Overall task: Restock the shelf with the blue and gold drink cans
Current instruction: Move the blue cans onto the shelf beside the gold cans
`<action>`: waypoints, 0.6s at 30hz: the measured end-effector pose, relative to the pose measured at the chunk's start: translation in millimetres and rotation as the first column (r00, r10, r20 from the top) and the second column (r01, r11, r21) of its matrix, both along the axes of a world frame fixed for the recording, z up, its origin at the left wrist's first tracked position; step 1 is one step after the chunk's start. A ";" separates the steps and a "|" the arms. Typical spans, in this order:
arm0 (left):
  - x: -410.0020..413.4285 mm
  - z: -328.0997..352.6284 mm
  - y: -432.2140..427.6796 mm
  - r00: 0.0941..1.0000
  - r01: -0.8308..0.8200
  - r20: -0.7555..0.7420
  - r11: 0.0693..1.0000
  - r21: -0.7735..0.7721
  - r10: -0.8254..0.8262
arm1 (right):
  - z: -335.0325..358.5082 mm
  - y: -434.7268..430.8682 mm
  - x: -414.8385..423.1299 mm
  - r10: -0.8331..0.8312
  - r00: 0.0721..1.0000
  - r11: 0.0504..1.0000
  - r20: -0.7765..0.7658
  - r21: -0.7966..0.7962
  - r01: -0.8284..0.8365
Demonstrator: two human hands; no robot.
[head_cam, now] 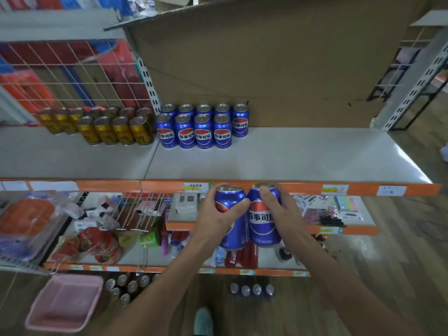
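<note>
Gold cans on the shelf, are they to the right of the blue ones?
No, the gold cans stand left of the blue cans on the shelf.

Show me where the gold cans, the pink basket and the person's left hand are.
gold cans (124,132), head view, label of a front-row can.
pink basket (65,301), head view, its bare floor.
left hand (215,217), head view, back of the hand, which grips a blue can (230,197).
</note>
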State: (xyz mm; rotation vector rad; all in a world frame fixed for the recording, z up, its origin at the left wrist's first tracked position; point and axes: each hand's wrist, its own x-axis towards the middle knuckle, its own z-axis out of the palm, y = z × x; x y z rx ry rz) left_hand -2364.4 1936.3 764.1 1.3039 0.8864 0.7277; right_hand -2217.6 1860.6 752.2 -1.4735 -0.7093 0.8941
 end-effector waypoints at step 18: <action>40.7 -25.3 166.9 0.991 0.132 -0.046 0.984 0.118 -0.127 | -13.6 139.3 29.4 -0.102 0.995 0.994 0.020 -0.028 0.103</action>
